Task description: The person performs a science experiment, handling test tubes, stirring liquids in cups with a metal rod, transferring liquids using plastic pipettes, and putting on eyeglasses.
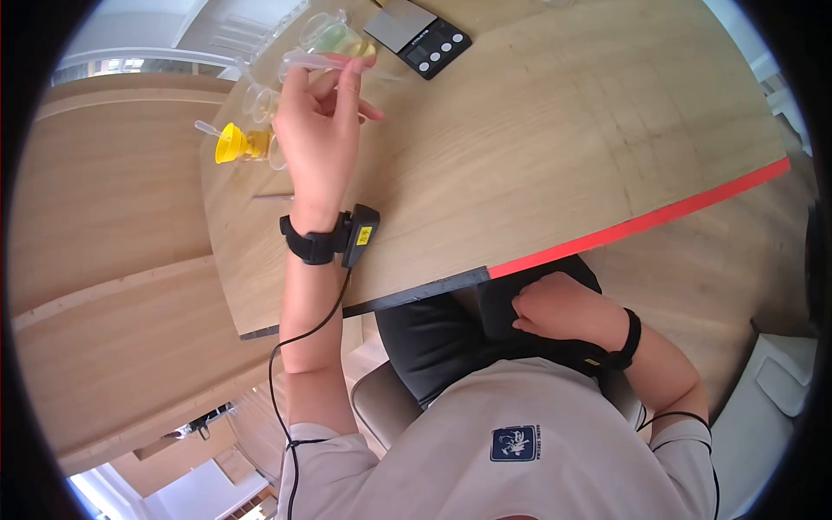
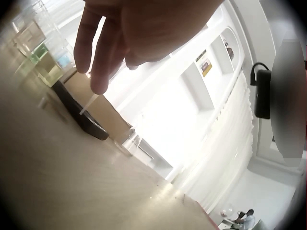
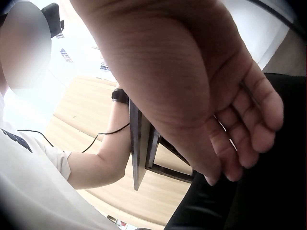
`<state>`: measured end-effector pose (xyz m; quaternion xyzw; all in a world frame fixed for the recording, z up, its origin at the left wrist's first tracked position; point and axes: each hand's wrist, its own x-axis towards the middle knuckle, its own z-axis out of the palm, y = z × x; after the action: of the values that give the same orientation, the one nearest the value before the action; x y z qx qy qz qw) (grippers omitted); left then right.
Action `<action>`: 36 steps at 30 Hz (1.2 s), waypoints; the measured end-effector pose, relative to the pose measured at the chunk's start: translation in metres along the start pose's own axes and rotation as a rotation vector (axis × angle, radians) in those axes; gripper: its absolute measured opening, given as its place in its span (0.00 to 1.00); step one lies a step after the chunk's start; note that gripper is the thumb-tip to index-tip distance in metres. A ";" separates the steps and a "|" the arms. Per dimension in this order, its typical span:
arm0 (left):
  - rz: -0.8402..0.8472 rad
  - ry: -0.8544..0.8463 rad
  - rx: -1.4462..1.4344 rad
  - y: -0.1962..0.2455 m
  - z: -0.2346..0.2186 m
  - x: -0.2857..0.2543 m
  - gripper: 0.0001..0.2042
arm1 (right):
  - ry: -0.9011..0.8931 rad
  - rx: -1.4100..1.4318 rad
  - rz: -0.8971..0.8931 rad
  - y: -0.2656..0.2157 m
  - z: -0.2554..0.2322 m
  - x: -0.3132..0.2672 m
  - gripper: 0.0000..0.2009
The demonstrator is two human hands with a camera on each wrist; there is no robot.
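Note:
My left hand (image 1: 316,139) is over the table's left side, pinching a clear plastic dropper (image 1: 303,60) between thumb and fingers. In the left wrist view the thin stem of the dropper (image 2: 88,104) points down past the fingertips. Just beyond the hand are clear cups (image 1: 331,37), with green and yellowish liquid showing. A black digital scale (image 1: 439,59) with a silver plate lies ahead and to the right of it. My right hand (image 1: 559,305) rests on my lap below the table edge, fingers loosely bent and holding nothing, as the right wrist view also shows.
To the left of my left hand are a yellow funnel (image 1: 229,144), a second dropper (image 1: 206,127) and more clear cups (image 1: 261,104). A thin stick-like item (image 1: 273,197) lies near the wrist. Red tape (image 1: 641,221) lines part of the table's near edge.

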<state>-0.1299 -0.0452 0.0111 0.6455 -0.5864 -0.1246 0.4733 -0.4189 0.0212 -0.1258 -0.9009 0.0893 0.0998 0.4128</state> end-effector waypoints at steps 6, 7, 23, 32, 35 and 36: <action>-0.019 0.035 0.107 -0.006 -0.023 0.002 0.07 | 0.001 0.003 -0.015 -0.001 -0.001 -0.001 0.14; -0.071 0.001 0.167 -0.003 -0.029 0.000 0.07 | 0.004 0.000 -0.019 -0.001 0.000 -0.001 0.14; 0.022 0.067 0.106 -0.005 -0.009 -0.001 0.06 | 0.002 -0.023 0.001 0.000 0.002 -0.001 0.14; -0.121 0.118 0.173 0.018 -0.038 -0.025 0.06 | -0.003 -0.013 -0.006 -0.001 0.001 0.001 0.14; -0.133 0.029 0.169 0.010 -0.026 -0.038 0.07 | 0.021 -0.005 -0.034 -0.001 0.003 0.001 0.14; -0.136 0.035 0.169 0.012 -0.021 -0.038 0.07 | 0.001 -0.010 -0.028 -0.001 0.004 0.002 0.14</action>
<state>-0.1333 -0.0004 0.0166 0.7233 -0.5415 -0.0954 0.4177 -0.4173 0.0246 -0.1276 -0.9041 0.0765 0.0941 0.4097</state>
